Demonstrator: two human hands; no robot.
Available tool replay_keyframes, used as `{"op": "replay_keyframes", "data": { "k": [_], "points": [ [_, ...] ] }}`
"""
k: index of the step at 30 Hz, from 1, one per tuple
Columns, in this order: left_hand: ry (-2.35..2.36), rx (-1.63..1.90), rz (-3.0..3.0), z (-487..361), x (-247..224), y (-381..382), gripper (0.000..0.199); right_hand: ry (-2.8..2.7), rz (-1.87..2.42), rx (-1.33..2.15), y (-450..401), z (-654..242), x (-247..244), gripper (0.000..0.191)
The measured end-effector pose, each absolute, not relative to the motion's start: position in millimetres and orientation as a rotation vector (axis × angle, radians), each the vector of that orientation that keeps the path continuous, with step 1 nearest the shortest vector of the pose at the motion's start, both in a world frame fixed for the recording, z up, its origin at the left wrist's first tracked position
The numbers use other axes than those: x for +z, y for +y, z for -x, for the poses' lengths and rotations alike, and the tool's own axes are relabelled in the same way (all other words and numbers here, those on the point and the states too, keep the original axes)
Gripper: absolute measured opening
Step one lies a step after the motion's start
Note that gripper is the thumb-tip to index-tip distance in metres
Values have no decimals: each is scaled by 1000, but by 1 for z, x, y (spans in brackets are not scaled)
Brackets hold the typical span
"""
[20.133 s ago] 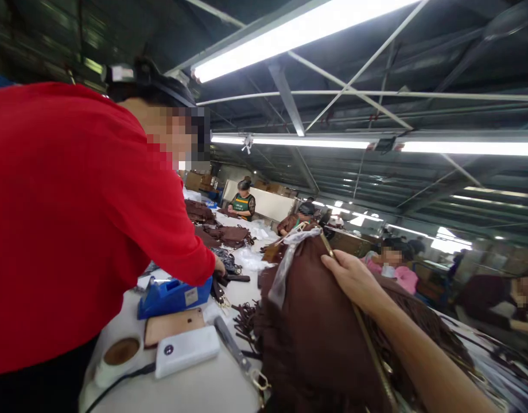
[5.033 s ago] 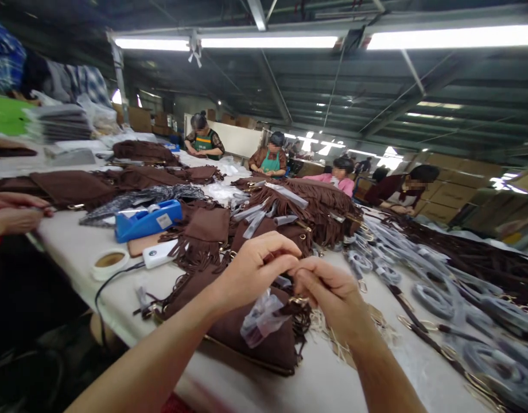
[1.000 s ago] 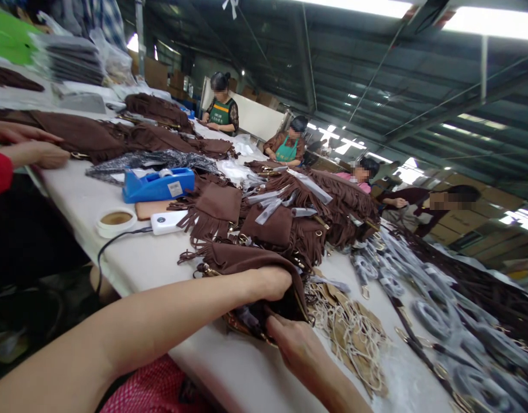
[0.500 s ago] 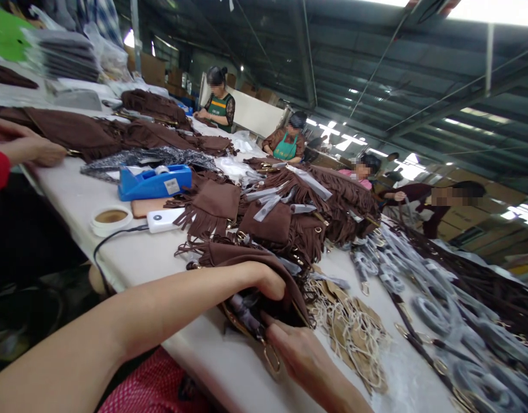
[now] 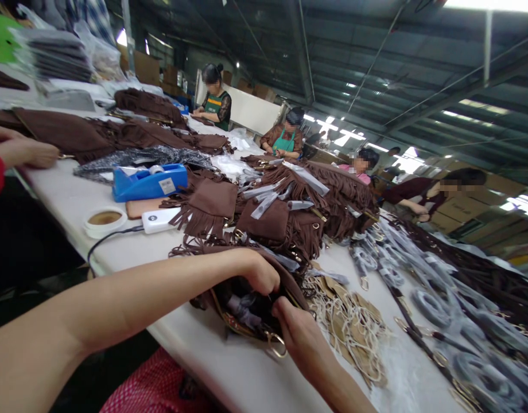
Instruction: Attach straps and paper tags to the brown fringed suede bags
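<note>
A brown fringed bag [image 5: 247, 310] lies with its zip mouth wide at the table's near edge, a wrapped item showing in its dark inside. My left hand [image 5: 264, 275] reaches into the mouth from above, its fingers bent down and partly hidden. At the right end of the mouth is my right hand [image 5: 294, 324], thumb and fingers closed at the lining or zip edge; what they pinch is too small to name. A gold clasp [image 5: 276, 344] hangs beside its fingers.
Brown fringed bags [image 5: 264, 221] are heaped behind. A blue tape dispenser [image 5: 150, 182], tape roll [image 5: 104, 221] and white device [image 5: 160, 220] lie left, corded tags [image 5: 350, 327] and wrapped straps [image 5: 431, 307] right. Another person's hand [image 5: 35, 150] is at far left; other people work behind.
My left hand has come up partly out of the bag, and my right hand has risen slightly closer to it. The mouth gapes wider, showing more of the inside.
</note>
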State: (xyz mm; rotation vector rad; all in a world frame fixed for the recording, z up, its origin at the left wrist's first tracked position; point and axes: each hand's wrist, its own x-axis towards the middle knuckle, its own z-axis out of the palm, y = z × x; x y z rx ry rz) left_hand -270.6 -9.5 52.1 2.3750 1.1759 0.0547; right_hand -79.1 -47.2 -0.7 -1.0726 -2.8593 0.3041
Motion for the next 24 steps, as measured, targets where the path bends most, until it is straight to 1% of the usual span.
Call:
{"op": "replay_keyframes", "data": {
  "k": [3,6,9,13,15,18,21,24],
  "points": [
    [1206,-94,-2484,283,81,-26,12,-2915,1340,243,-45,96,14,20],
    [1347,-54,-2623,295,100,-52,13,-2933,1472,186,-43,110,28,18],
    [1450,91,-2773,312,100,-75,21,-2920,1472,156,-37,118,37,20],
    [1638,313,-2523,344,83,-84,39,-2903,1455,125,-30,124,45,24],
    [1672,397,-2427,357,76,-80,47,-2908,1388,126,-29,129,51,23],
    [1688,560,-2377,365,74,-74,53,-2940,1188,169,-34,139,58,23],
    [1703,744,-2333,365,74,-73,52,-2988,890,326,-42,153,57,24],
    [1735,901,-2298,366,73,-75,47,-3006,648,517,-44,166,46,23]
  ]
}}
